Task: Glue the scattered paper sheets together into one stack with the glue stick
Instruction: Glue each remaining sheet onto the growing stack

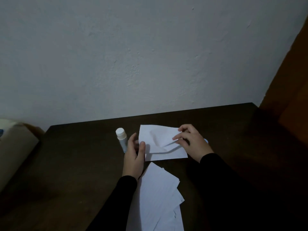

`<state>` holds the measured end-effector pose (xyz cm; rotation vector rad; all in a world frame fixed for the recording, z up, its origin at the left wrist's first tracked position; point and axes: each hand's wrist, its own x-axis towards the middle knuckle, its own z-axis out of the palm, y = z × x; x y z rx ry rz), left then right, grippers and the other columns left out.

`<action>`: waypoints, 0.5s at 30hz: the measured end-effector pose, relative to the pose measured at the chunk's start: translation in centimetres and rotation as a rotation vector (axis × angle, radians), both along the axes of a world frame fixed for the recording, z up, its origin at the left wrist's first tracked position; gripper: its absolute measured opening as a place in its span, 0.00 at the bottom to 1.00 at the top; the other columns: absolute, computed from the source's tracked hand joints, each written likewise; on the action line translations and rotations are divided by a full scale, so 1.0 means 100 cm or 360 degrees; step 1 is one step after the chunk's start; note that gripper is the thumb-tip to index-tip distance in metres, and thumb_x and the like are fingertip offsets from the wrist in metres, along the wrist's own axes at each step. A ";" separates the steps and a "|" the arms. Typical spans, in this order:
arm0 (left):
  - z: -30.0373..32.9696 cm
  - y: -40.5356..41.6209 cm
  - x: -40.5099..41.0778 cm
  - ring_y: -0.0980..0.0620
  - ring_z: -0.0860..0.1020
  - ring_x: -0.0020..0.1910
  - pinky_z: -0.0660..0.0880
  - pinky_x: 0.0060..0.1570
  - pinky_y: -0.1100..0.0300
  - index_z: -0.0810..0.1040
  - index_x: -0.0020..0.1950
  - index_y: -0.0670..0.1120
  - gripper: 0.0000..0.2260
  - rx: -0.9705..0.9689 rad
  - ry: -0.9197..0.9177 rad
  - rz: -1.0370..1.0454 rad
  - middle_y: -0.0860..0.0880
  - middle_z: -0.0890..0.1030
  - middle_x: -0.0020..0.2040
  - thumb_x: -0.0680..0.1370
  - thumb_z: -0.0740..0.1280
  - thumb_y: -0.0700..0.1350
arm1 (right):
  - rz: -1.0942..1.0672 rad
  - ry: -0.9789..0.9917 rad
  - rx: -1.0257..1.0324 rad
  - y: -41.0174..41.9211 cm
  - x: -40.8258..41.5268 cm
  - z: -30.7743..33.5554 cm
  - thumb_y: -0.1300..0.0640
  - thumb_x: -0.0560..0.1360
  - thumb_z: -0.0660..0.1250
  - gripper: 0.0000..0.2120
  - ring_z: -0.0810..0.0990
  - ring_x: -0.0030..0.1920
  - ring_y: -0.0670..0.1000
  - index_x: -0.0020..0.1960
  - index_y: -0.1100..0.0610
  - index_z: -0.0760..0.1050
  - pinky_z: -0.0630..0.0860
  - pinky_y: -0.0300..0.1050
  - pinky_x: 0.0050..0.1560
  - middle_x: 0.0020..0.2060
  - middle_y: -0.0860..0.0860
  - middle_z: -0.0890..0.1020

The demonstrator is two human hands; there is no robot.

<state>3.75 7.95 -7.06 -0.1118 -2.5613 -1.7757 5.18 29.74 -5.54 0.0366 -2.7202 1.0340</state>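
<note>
A dark table (pixel 75 164) stands against a pale wall (pixel 133 55), and the glue stick (pixel 121 139) stands capped and upright on it, a white cap above a paler body; everything else is placed from it here.

Just right of the stick, a white sheet (pixel 160 142) is held between both hands. It is buckled in the middle, with a fold casting a shadow across its lower half, and its near edge lies on or just above the table (the dim light makes it hard to say which).

The left hand (pixel 134 157) is just beside the stick's base, on the near right side of it, hiding the stick's lower end. Its thumb lies on top of the sheet's left edge and its fingers curl behind it, so it pinches that edge.

The right hand (pixel 191 140) is farther right of the stick, at the sheet's far-right corner. Its fingertips press on the paper and its thumb looks tucked below the edge, a narrow pinch on the sheet. A small pale blue thing (pixel 206 140) shows past this hand; what it is cannot be told.

Nearer the person than the stick, and to its right, lies a loose pile (pixel 160 197) of white sheets, fanned and overlapping, running to the bottom edge of the view between two black sleeves.

Well to the left of the stick, off the table's end, a beige roll (pixel 15 147) leans.
</note>
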 end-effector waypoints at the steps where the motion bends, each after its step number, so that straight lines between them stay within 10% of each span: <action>1: -0.001 -0.001 0.000 0.55 0.74 0.61 0.71 0.58 0.60 0.64 0.73 0.53 0.21 0.0016 -0.0011 -0.0017 0.54 0.75 0.61 0.81 0.61 0.53 | 0.0018 -0.0054 -0.0053 -0.002 0.002 -0.001 0.60 0.77 0.67 0.07 0.70 0.56 0.42 0.49 0.51 0.82 0.69 0.40 0.63 0.56 0.42 0.68; 9: -0.007 -0.006 -0.002 0.58 0.79 0.45 0.75 0.45 0.67 0.67 0.64 0.55 0.20 0.0093 0.0040 -0.0013 0.51 0.80 0.46 0.77 0.69 0.40 | -0.0273 -0.0220 -0.0568 -0.016 0.002 -0.010 0.60 0.76 0.68 0.21 0.76 0.54 0.48 0.61 0.40 0.70 0.75 0.45 0.60 0.65 0.46 0.67; 15: -0.011 -0.004 -0.005 0.60 0.74 0.36 0.71 0.36 0.71 0.77 0.52 0.53 0.05 -0.0047 0.0169 -0.0039 0.51 0.77 0.37 0.77 0.69 0.44 | -0.0463 -0.0049 -0.0579 -0.013 0.002 -0.027 0.55 0.76 0.68 0.12 0.70 0.32 0.48 0.59 0.51 0.76 0.71 0.39 0.36 0.34 0.57 0.74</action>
